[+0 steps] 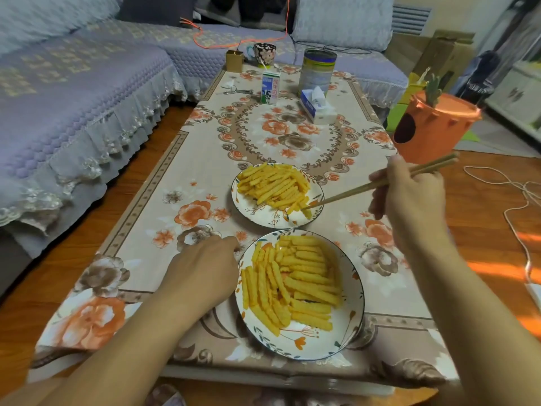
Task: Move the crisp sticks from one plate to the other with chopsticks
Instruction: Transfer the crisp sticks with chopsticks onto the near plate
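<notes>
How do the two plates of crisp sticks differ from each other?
The far plate holds its crisp sticks in a loose heap pointing many ways; on the near plate they lie flatter, in rough rows. The chopsticks, held by the right hand, have their tips at a stick on the far plate; none reach the near plate, beside which the left hand rests. Both plates are round, white, with a floral pattern.

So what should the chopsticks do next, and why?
Probably pinch and lift the crisp stick at the chopsticks' tips. The right hand holds them at the far plate's near edge, and the left hand rests beside the near plate.
</notes>
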Action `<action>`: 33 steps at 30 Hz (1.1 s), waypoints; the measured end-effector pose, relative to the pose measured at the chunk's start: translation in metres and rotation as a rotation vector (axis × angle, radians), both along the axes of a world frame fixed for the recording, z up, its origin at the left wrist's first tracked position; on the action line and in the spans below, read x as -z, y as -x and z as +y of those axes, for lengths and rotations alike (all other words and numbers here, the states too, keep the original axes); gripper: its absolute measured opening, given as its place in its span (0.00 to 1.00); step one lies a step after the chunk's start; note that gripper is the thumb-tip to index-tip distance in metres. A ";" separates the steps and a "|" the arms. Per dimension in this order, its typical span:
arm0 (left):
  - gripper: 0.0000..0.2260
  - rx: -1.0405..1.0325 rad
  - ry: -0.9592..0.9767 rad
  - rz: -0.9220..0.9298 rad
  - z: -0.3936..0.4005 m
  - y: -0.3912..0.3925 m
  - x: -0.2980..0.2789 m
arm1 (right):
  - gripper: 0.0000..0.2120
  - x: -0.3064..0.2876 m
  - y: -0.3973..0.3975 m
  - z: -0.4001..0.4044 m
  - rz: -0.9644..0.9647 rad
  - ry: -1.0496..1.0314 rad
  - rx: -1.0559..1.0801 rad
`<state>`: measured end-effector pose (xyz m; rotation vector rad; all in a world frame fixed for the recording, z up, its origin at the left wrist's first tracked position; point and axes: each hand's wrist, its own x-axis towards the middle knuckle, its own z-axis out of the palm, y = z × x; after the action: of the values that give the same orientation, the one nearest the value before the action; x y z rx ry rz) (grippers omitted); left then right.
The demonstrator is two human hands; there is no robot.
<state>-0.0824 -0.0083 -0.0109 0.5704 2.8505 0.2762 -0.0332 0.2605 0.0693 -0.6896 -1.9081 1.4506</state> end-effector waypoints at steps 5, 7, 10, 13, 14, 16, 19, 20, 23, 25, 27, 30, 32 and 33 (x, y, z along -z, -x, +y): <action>0.18 0.001 -0.017 -0.010 -0.001 -0.001 -0.001 | 0.23 -0.016 -0.024 -0.016 -0.112 0.061 -0.189; 0.19 -0.003 -0.014 -0.007 -0.001 -0.002 -0.001 | 0.23 -0.015 -0.031 -0.029 -0.146 -0.022 -0.242; 0.19 -0.006 -0.008 -0.003 -0.001 -0.003 -0.001 | 0.23 -0.014 -0.038 -0.039 -0.177 -0.173 -0.288; 0.19 -0.006 -0.002 -0.003 -0.001 -0.004 -0.001 | 0.22 -0.014 -0.039 -0.044 -0.184 -0.221 -0.330; 0.19 -0.007 0.000 -0.006 0.000 -0.003 -0.001 | 0.22 -0.015 -0.039 -0.043 -0.180 -0.214 -0.340; 0.19 -0.011 0.000 -0.006 0.000 -0.003 -0.001 | 0.22 -0.017 -0.037 -0.038 -0.159 -0.202 -0.327; 0.19 -0.006 0.002 0.002 -0.001 -0.003 -0.001 | 0.21 -0.020 -0.033 -0.022 -0.080 -0.160 -0.217; 0.19 -0.003 0.003 0.005 -0.001 -0.004 -0.001 | 0.21 -0.019 -0.031 -0.017 -0.044 -0.163 -0.170; 0.18 0.001 0.008 0.015 -0.001 -0.004 0.001 | 0.19 -0.009 -0.020 -0.006 -0.009 -0.238 -0.089; 0.18 0.002 0.017 0.020 -0.002 -0.003 0.003 | 0.19 0.002 -0.010 -0.003 -0.021 -0.243 -0.085; 0.18 -0.001 0.013 0.017 -0.002 -0.003 0.003 | 0.19 0.011 0.000 -0.005 -0.025 -0.224 -0.071; 0.18 -0.005 0.013 0.015 -0.002 -0.003 0.003 | 0.19 0.024 0.015 -0.012 -0.018 -0.253 -0.066; 0.16 -0.002 0.018 0.024 -0.002 -0.004 0.003 | 0.22 0.031 0.024 -0.016 -0.056 -0.295 -0.077; 0.16 -0.002 0.021 0.024 -0.002 -0.004 0.003 | 0.24 0.033 0.027 -0.018 -0.072 -0.323 -0.085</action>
<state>-0.0782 -0.0105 -0.0136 0.5711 2.8739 0.2406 -0.0607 0.2427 0.0360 -0.5193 -2.1856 1.1406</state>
